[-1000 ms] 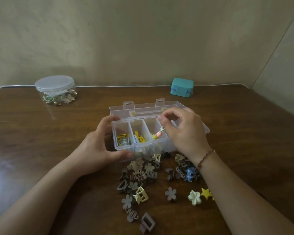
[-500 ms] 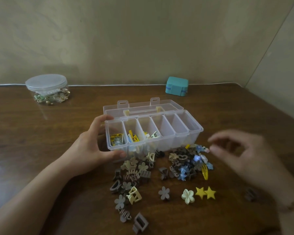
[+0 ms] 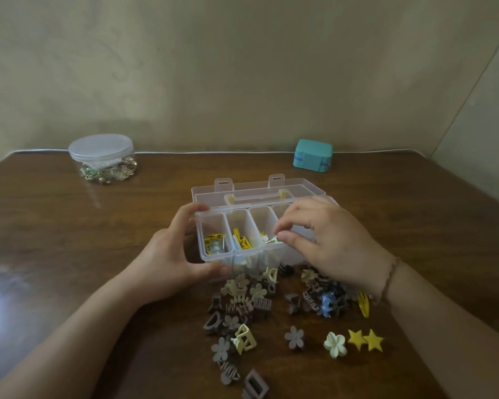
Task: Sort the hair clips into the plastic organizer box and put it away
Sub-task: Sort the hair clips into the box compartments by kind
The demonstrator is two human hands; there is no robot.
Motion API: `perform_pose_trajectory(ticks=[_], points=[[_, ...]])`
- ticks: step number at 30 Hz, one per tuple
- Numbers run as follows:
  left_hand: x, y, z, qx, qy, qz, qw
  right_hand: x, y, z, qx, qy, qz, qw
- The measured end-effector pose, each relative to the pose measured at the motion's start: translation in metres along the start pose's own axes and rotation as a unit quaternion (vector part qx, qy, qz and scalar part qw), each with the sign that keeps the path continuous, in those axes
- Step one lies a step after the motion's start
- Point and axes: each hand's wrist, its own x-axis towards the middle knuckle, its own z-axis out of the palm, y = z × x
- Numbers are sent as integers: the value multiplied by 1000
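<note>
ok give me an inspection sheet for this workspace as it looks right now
surface: dark brown wooden table, glare patch at its left edge
job's things: clear plastic organizer box, lid open, small clips in its three leftmost compartments; loose pile of brown, beige, blue and yellow hair clips in front of it
clutter: round clear jar with lid far left; small teal box far right
grippers: left hand grips the box's left end; right hand over the third compartment, fingertips pinched, a clip between them not clearly seen
cables: thin white cord along the table's back edge
surroundings: plain beige wall
</note>
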Motion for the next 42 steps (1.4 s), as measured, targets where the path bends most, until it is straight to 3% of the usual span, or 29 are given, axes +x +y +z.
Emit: perform_pose_trajectory(ticks=[9, 11, 13, 15, 17, 21, 25, 42], points=[[1, -4, 0, 21, 5, -10, 1000, 42, 1, -9, -85, -162, -6, 983], [1, -5, -1, 24, 3, -10, 1000, 47, -1, -17, -97, -148, -22, 984], [1, -5, 0, 24, 2, -6, 1000, 37, -2, -32, -53, -72, -20, 996], [2, -6, 0, 22, 2, -2, 1000, 7, 0, -45, 6, 23, 13, 1000], [3, -7, 0, 20, 3, -1, 1000, -37, 8, -47, 14, 63, 62, 996], [3, -7, 1, 15, 10, 7, 1000, -105, 33, -27, -11, 4, 173, 985], [2, -4, 2, 13, 18, 11, 1000, -116, 42, -14, -5, -63, 180, 982], [2, -3, 1, 8, 5, 10, 1000, -106, 44, -19, 1, -16, 220, 975]])
